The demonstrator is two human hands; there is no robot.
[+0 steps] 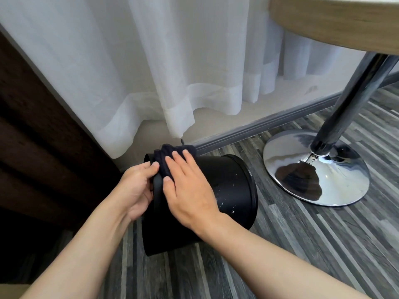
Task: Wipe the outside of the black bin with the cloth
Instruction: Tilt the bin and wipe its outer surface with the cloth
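Observation:
The black bin (226,186) lies tipped on its side on the floor, its open rim toward the left and its base toward the right. White specks mark its wall near the base. My left hand (135,188) grips the bin's rim. A dark navy cloth (170,155) is bunched on the upper wall of the bin near the rim. My right hand (190,190) lies flat on the cloth with fingers spread, pressing it against the bin.
A white sheer curtain (151,72) hangs just behind the bin. A chrome table base (315,169) with a slanted pole stands to the right, under a wooden tabletop (336,20). Dark wooden furniture (38,137) is on the left. The floor is grey striped laminate.

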